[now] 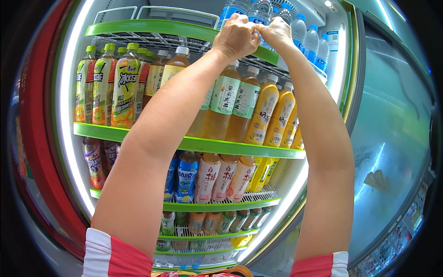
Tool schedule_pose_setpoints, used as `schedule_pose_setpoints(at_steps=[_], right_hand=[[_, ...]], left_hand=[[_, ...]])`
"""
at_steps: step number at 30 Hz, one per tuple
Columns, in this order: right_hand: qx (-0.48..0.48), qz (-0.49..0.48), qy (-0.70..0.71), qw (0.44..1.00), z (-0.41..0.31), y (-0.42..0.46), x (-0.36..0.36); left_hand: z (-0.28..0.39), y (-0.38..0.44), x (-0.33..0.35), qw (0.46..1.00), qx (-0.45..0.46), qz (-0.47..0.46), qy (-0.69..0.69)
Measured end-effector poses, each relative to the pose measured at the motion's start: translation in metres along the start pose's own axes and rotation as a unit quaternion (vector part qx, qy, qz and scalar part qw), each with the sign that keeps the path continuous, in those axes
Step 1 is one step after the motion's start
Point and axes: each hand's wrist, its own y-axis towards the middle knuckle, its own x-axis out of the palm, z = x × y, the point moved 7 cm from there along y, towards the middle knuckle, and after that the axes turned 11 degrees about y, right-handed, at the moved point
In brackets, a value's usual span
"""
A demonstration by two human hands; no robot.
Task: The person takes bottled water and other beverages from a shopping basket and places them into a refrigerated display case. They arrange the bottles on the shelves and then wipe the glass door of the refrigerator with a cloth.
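Both my arms reach up to the top shelf of an upright drinks cooler. My left hand (238,37) is curled at the shelf's green front strip (152,27), its palm side hidden. Right beside it, my right hand (277,32) has bent fingers meeting the left fingertips. Whatever they may pinch between them is hidden. Clear water bottles with blue caps and labels stand directly behind my hands, one water bottle (260,13) just above them. More water bottles (310,43) line the right end of this shelf.
Below stand iced tea bottles (125,86), jasmine tea bottles (225,100) and yellow milk tea bottles (263,114). Lower shelves hold a blue-labelled bottle (187,176) and peach oolong bottles (207,176). A white wire rail (176,9) edges the top shelf. A glass door (387,138) is at right.
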Motion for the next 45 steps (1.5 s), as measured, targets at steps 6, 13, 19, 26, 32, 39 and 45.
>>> schedule_pose_setpoints(at_steps=[6,13,19,26,32,39,45], right_hand=[[-0.046,-0.011,0.034,0.998,0.012,-0.058,-0.027],[-0.064,-0.062,0.039,0.995,0.022,-0.136,-0.061],[0.086,-0.253,0.055,0.962,0.071,-0.245,-0.086],[0.223,-0.452,0.081,0.86,0.117,-0.448,-0.084],[0.358,-0.543,0.081,0.756,0.137,-0.642,-0.119],[0.516,-0.56,0.13,0.634,0.11,-0.851,-0.164],[0.666,-0.586,0.146,0.438,0.07,-1.018,-0.213]], left_hand=[[0.002,-0.001,0.005,0.999,0.033,-0.022,0.004],[0.045,-0.018,-0.03,0.994,0.082,0.0,-0.066],[0.166,-0.109,-0.051,0.914,-0.026,-0.272,-0.3],[0.269,-0.291,-0.114,0.726,-0.171,-0.491,-0.45],[0.376,-0.44,-0.214,0.513,-0.193,-0.661,-0.512],[0.451,-0.574,-0.342,0.311,-0.185,-0.781,-0.508],[0.497,-0.659,-0.462,0.146,-0.181,-0.868,-0.438]])
